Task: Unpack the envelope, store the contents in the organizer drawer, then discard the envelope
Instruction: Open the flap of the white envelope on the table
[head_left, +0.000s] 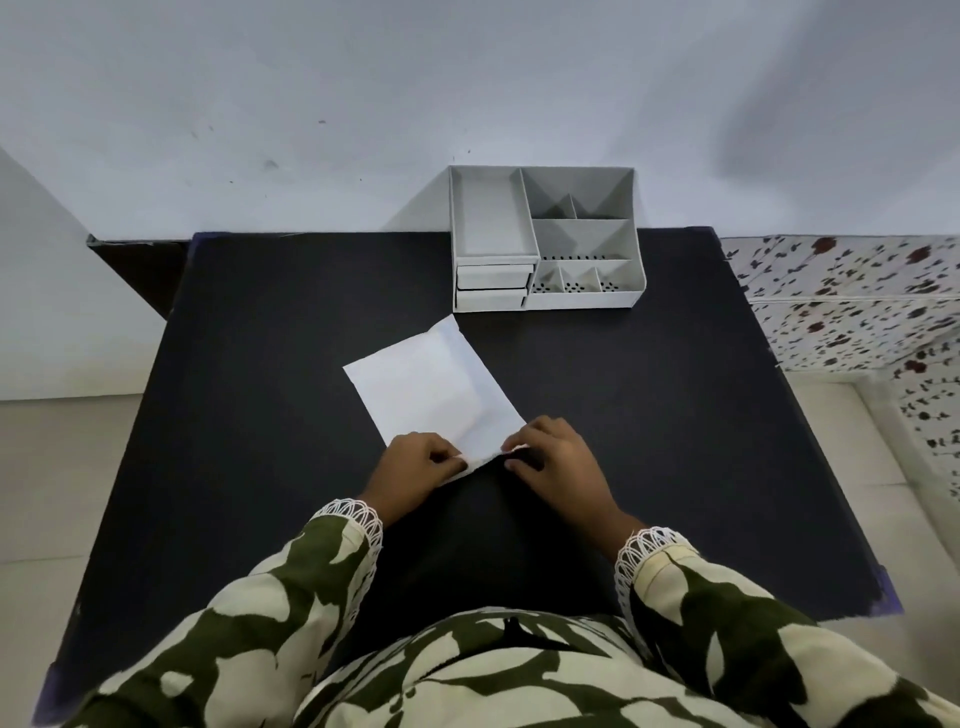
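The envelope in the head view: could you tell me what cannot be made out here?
- Envelope contents: hidden by its opaque paper.
- Its near edge: partly covered by the left hand and right hand.
- Organizer drawer insides: both drawers closed.

I can read no text, label, brand, number or sign anywhere in this view. The white envelope (434, 387) that I have on the black table (260, 364) shows a blank face, with no address, stamp or printing that I can make out. The grey organizer (545, 239) at the far edge of the table carries no lettering on its compartments or on its two small drawers (492, 289). The wall behind has only a few small dark marks, none of them legible as writing. The patterned cloth (841, 301) at the right shows flowers, not words.
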